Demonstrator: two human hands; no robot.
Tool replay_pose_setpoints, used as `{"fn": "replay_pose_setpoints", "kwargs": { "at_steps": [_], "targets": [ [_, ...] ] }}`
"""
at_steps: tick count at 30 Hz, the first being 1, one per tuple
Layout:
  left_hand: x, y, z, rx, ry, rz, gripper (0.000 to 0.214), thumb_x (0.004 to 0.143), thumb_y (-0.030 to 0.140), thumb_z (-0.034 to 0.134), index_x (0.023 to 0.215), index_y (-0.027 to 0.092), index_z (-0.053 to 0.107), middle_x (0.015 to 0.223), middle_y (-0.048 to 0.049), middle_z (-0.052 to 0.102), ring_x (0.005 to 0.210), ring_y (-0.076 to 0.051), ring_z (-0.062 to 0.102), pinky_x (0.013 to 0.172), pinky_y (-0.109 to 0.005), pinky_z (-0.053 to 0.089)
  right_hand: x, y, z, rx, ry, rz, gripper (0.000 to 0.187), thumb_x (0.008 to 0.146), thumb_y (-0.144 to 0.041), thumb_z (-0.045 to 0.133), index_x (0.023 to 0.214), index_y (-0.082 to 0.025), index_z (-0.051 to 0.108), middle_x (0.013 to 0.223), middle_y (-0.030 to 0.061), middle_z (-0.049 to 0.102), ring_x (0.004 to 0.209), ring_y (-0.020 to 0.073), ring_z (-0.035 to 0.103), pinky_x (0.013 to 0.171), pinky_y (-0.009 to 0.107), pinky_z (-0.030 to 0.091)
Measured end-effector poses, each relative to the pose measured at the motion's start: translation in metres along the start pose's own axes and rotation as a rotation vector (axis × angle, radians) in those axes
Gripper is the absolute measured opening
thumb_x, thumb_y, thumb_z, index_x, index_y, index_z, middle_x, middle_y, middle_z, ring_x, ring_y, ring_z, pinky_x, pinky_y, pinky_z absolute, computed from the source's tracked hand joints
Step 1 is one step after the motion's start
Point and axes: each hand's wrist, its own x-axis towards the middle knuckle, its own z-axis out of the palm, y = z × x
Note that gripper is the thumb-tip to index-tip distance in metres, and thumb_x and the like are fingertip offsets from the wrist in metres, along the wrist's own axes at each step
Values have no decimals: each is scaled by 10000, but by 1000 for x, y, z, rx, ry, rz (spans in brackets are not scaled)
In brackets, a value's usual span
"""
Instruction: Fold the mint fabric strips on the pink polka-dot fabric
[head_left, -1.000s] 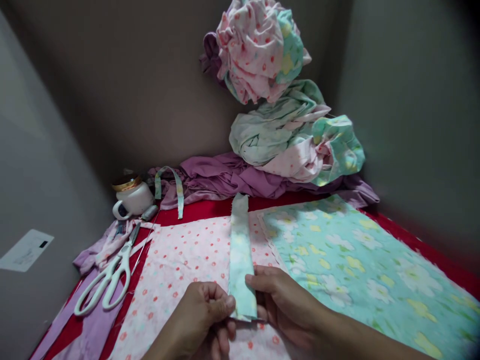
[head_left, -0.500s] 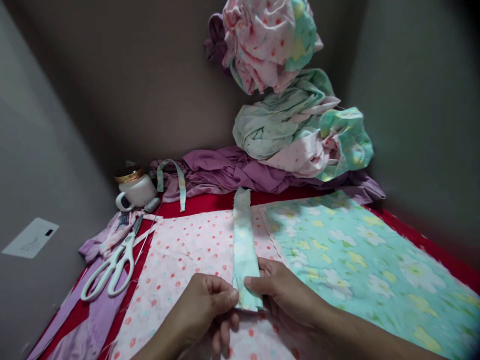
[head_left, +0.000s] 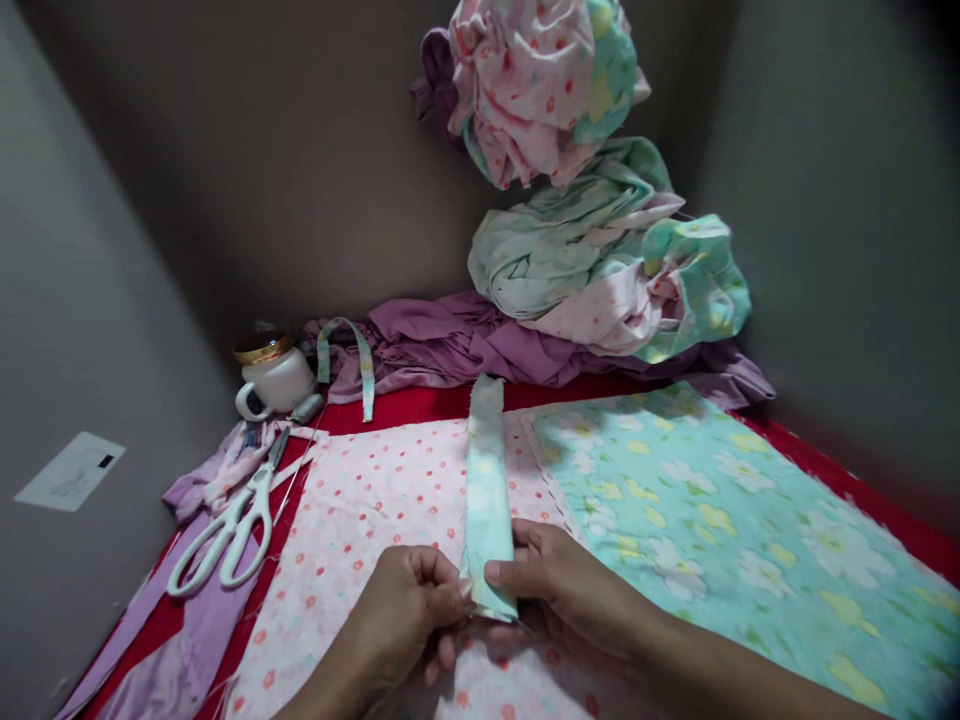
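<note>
A folded strip of mint-green floral fabric point(head_left: 489, 490) lies lengthwise over the pink dotted cloth, its near end raised between my hands. At its lower left corner, my left hand point(head_left: 409, 615) pinches the edge between thumb and forefinger, the other fingers curled. My right hand point(head_left: 559, 585) grips the strip's right side, thumb on top and fingers underneath. The pink cloth with red dots point(head_left: 375, 500) is spread flat below and adjoins a mint floral cloth point(head_left: 720, 520) on the right. Whether a needle or pin is in my fingers is too small to tell.
White-handled scissors point(head_left: 232, 530) rest at left on purple fabric scraps point(head_left: 199, 640). Behind them stands a white mug point(head_left: 277, 385) with a gold-rimmed lid. Bunched purple cloth point(head_left: 465, 340) and heaped floral fabric point(head_left: 585, 250) line the back, near grey walls.
The near end of the strip has shifted slightly left and tilted with my hands. Both hands keep their hold. The whole view has moved a little.
</note>
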Motion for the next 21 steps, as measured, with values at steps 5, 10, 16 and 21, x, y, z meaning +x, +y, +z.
{"fn": "replay_pose_setpoints", "kwargs": {
  "at_steps": [5,10,16,21],
  "targets": [
    [-5,4,8,75,59,-6,341,561,377,723,559,159,461,310,36,477,239,-46,344,253,-132,222,-3,1,1,-41,-4,-18,430,543,-140,642,950,-79,520,637,64,645,450,102,551,428,211,470],
    [-5,8,7,59,-25,-44,326,520,383,711,532,150,483,317,10,502,228,-66,383,238,-138,258,1,8,1,-44,6,-72,480,506,-103,633,966,-69,500,621,75,651,464,134,579,401,211,462],
    [-7,10,6,34,-84,-100,273,566,390,594,569,125,532,433,-83,602,247,-91,442,238,-145,282,-1,6,5,-67,40,-68,480,503,-80,607,972,-87,504,589,43,643,459,140,582,406,223,464],
    [-8,6,10,45,-10,-77,238,549,344,613,551,157,465,456,-45,597,253,-97,450,226,-157,268,-1,7,2,-98,27,-65,362,522,-93,649,865,-110,536,547,15,609,453,135,572,432,236,460]
  ]
}}
